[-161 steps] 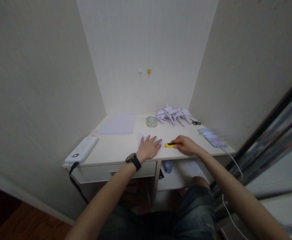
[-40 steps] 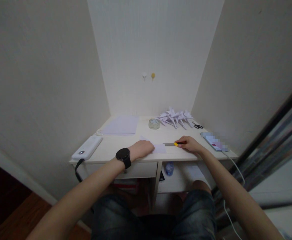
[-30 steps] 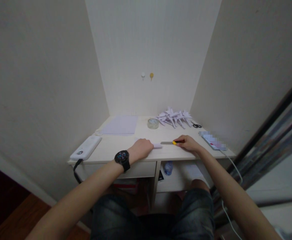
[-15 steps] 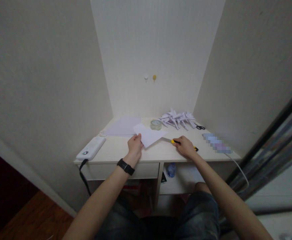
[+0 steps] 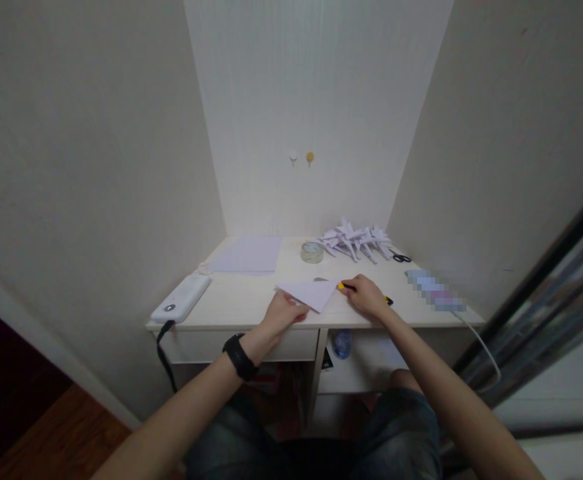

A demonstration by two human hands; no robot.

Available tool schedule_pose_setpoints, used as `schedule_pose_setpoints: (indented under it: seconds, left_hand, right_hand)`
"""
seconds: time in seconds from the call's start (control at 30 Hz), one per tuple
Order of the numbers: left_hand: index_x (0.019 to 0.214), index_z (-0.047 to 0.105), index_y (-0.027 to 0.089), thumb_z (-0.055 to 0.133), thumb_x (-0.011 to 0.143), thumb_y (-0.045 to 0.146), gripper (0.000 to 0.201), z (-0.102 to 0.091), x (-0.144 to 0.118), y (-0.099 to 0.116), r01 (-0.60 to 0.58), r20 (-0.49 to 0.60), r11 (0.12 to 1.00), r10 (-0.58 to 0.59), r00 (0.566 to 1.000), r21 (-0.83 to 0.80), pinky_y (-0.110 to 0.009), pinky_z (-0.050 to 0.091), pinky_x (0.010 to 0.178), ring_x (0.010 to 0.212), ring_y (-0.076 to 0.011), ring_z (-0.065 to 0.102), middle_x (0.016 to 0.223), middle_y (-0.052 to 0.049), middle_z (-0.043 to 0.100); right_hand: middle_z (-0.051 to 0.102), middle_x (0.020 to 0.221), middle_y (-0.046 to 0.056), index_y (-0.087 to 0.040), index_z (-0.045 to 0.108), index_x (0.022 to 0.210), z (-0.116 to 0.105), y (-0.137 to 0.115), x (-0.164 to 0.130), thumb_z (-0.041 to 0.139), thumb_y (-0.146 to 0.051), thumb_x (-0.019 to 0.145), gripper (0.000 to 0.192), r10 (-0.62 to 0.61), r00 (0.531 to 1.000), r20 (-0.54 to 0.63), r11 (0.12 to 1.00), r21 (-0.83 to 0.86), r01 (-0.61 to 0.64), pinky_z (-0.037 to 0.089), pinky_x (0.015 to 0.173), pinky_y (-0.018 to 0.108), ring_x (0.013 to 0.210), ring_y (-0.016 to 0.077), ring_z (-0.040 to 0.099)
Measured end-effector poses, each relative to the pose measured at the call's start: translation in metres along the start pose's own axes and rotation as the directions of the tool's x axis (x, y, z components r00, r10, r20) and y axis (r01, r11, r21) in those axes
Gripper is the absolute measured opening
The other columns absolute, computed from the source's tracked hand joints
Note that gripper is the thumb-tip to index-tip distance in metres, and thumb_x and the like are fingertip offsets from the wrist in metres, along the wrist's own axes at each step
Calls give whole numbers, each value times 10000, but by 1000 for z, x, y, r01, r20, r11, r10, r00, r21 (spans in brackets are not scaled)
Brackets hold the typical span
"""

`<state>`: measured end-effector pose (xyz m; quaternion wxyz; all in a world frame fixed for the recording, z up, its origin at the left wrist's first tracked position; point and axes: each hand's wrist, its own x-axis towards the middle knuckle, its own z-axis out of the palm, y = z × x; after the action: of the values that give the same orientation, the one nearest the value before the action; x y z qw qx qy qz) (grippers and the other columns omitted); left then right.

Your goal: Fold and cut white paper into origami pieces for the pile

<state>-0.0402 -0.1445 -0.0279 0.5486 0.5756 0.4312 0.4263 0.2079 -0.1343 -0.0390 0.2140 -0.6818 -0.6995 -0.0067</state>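
My left hand (image 5: 286, 311) pinches a folded piece of white paper (image 5: 311, 292) by its near edge, just above the front of the white desk (image 5: 241, 303). My right hand (image 5: 364, 293) is wrapped round a yellow and black utility knife (image 5: 342, 286), whose handle end sticks out behind the palm. The knife's blade lies against the folded paper and is mostly hidden by it; a bit of grey metal shows beyond the paper's far edge.
At the back stand a roll of clear tape (image 5: 312, 252) and a heap of folded paper pieces (image 5: 355, 239), with black scissors (image 5: 401, 258) beside it. Paper sheets (image 5: 246, 255) lie back left. A white power bank (image 5: 181, 298) and a blurred-out phone (image 5: 434, 291) flank the desk.
My left hand has turned and come nearer the desk's front edge, swinging the paper down and right over the knife blade. My right hand has barely moved.
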Motion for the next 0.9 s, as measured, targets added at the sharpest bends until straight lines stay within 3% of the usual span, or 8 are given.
schedule_pose_setpoints:
  seconds: [0.07, 0.17, 0.23, 0.33, 0.43, 0.57, 0.73, 0.9]
  left_hand:
    - [718, 602, 155, 730, 685, 164, 132, -3, -4, -2, -5, -33, 932, 18, 999, 361, -272, 473, 578, 594, -159, 599, 619, -11, 626]
    - [774, 624, 171, 777, 707, 304, 213, -5, -1, -2, -250, 112, 623, 254, 961, 741, -334, 506, 741, 800, -214, 643, 807, -51, 684]
    - [934, 675, 184, 771, 751, 394, 295, -5, 7, -2, -521, 377, 392, 387, 841, 758, -384, 475, 936, 1056, -258, 620, 1086, -88, 696]
    - [1296, 600, 237, 623, 872, 538, 520, -4, 26, -5, -695, 622, 208, 325, 712, 688, -493, 298, 1145, 1405, -324, 377, 1497, -91, 480]
    - [1462, 447, 269, 356, 980, 584, 583, -2, 41, -12, -645, 621, 169, 180, 763, 745, -612, 214, 1153, 1475, -368, 237, 1599, -70, 319]
    - [1502, 395, 221, 214, 1015, 546, 613, 2, 50, -18, -559, 538, 110, 175, 825, 822, -548, 266, 1153, 1468, -345, 271, 1595, -94, 319]
    - [1440, 496, 198, 241, 1026, 472, 559, 0, 53, -13, -535, 526, -42, 265, 808, 844, -459, 388, 1071, 1357, -294, 452, 1526, -117, 440]
    - [1399, 548, 251, 256, 1014, 474, 533, -8, 56, -8, -558, 544, -48, 310, 780, 828, -493, 409, 985, 1238, -311, 507, 1503, -93, 476]
  right_hand:
    - [681, 1014, 131, -215, 748, 1113, 0, 2, 0, 500, -334, 938, 326, -9, 1000, 2, 1000, -21, 9, 393, 741, 279, 892, 229, 620]
    - [686, 1017, 127, -219, 745, 1122, 1, 3, -1, 515, -316, 929, 316, -19, 1000, 12, 999, -32, 19, 394, 749, 278, 907, 230, 618]
    - [692, 1017, 123, -219, 749, 1111, 2, 2, -1, 522, -303, 925, 305, -36, 999, 15, 999, -22, 36, 396, 764, 274, 925, 227, 618]
    - [701, 1009, 116, -214, 752, 1098, 4, 1, 1, 531, -276, 917, 293, -63, 998, 12, 998, 0, 63, 400, 793, 272, 940, 222, 620]
    - [705, 1027, 120, -196, 752, 1100, 5, 0, 2, 549, -275, 905, 293, -60, 998, 16, 998, 14, 60, 406, 819, 277, 961, 226, 622]
    - [706, 1053, 128, -168, 750, 1116, 6, -1, 2, 568, -270, 893, 305, -74, 997, 17, 996, 40, 74, 416, 849, 278, 977, 228, 624]
    - [709, 1049, 118, -180, 751, 1121, 6, 0, -1, 580, -266, 890, 301, -135, 990, 31, 989, 66, 133, 426, 870, 278, 965, 220, 623]
    - [708, 1037, 116, -178, 749, 1135, 4, 0, -5, 610, -256, 872, 308, -172, 984, 56, 981, 99, 166, 441, 859, 292, 950, 221, 623]
